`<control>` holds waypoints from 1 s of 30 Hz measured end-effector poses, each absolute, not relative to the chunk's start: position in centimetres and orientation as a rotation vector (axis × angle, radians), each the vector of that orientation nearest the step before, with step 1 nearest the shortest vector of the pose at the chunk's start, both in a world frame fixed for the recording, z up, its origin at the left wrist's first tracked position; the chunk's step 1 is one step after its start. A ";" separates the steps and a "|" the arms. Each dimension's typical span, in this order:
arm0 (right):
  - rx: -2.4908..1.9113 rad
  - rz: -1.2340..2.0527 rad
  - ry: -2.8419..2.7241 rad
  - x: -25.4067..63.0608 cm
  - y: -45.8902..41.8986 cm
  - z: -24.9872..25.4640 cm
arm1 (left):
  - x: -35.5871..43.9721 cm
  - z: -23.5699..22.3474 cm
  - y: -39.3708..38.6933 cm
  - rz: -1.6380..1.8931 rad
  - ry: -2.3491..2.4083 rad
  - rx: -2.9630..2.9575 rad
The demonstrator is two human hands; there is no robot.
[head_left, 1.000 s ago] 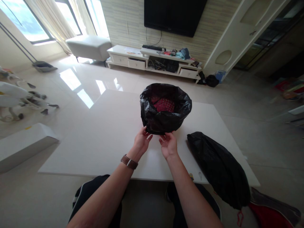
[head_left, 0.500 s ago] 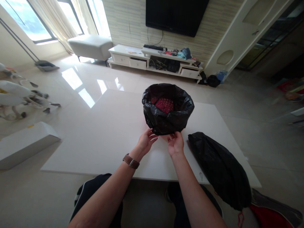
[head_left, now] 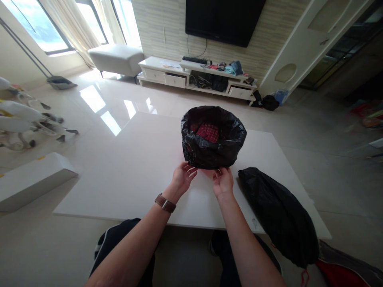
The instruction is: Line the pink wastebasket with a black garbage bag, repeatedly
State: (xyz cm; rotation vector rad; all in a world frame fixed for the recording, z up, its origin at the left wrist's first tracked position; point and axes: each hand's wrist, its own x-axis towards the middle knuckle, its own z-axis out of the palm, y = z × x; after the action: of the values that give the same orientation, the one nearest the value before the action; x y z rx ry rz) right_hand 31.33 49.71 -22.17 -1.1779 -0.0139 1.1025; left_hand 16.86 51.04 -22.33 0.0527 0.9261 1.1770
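A black plastic bag (head_left: 213, 149), its mouth rolled open, stands on the white table (head_left: 140, 167). Something red with a woven pattern (head_left: 209, 131) lies inside it. My left hand (head_left: 182, 178), with a brown watch on its wrist, sits at the bag's near bottom edge, fingers curled and apart, fingertips touching or nearly touching the plastic. My right hand (head_left: 223, 181) is beside it under the same edge, fingers loosely bent. Neither hand visibly holds anything.
A second, filled black bag (head_left: 278, 215) lies on the table's right side and hangs over its near edge. A white box (head_left: 32, 181) sits on the floor to the left. A TV stand (head_left: 197, 77) lines the far wall.
Both hands have shifted slightly to the right along the bag's lower edge. The bag itself has stayed in place.
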 end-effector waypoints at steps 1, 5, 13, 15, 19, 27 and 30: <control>-1.179 1.136 -0.016 31.2 49.6 -22.1 | 16.9 -22.3 51.1 1.211 0.918 0.048; -1.182 1.295 -0.073 30.3 49.0 -22.1 | 16.9 -22.2 51.3 1.317 0.895 0.069; -1.131 1.098 0.019 30.7 49.4 -21.8 | 18.1 -22.7 50.1 1.076 0.969 0.070; -1.114 1.142 0.034 30.6 49.3 -21.6 | 18.1 -22.6 50.1 1.085 0.955 0.068; -1.155 1.273 0.002 30.3 49.1 -21.7 | 17.7 -22.6 50.7 1.236 0.919 0.083; -1.153 1.087 0.047 31.5 49.5 -21.4 | 17.8 -23.0 50.5 1.080 0.913 0.077; -1.142 1.216 0.077 30.9 49.1 -21.0 | 17.9 -22.9 50.4 1.154 0.905 0.089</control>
State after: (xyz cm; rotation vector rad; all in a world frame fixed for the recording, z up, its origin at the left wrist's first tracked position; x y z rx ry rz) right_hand 30.93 49.14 -21.05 -1.1415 0.0771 1.2164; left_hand 17.91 50.44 -22.94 0.0892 0.9051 1.1536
